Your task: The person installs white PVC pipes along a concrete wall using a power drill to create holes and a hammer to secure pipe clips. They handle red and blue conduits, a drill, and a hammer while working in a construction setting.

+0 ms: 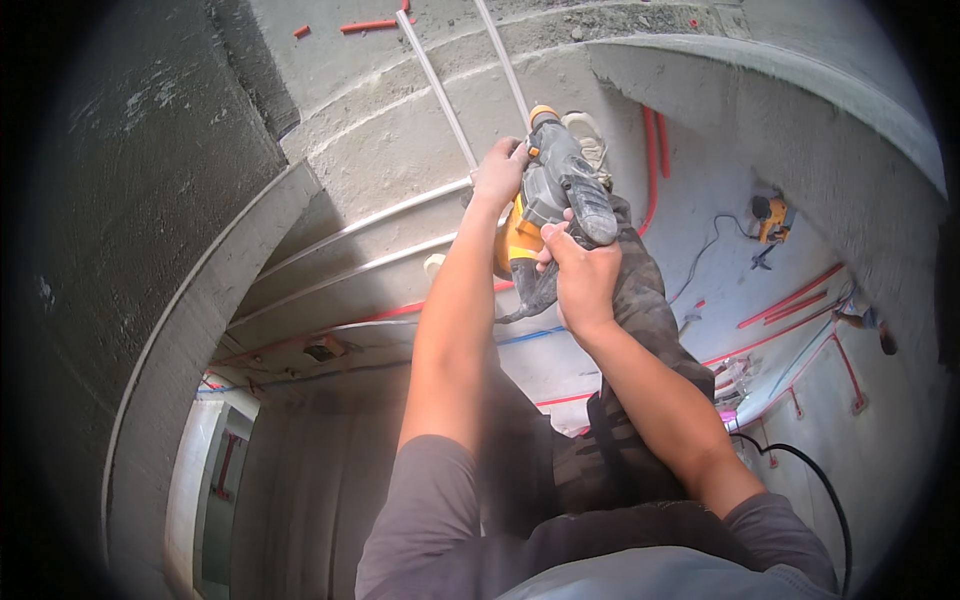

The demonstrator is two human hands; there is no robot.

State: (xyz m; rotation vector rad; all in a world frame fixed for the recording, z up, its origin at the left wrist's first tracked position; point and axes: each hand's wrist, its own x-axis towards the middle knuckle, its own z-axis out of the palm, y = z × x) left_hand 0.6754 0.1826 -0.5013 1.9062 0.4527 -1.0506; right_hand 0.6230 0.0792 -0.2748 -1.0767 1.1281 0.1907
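A dusty grey and orange rotary hammer (560, 170) is held out in front of me, its orange collar pointing away. Near the front of it, my left hand (499, 175) is closed at the tool's left side; the part under those fingers is mostly hidden. My right hand (583, 275) wraps around the rear handle, with the fingers partly seen. From the handle's lower end runs a black cord (515, 315). Any bit beyond the collar cannot be made out.
Pale pipes (440, 95) cross the concrete ledge ahead. Rough concrete walls (130, 200) rise at left and right. Red pipes (790, 300) and a second orange power tool (772, 217) lie at the right. A blue pipe (530, 336) runs below; a black hose (825, 485) curves at lower right.
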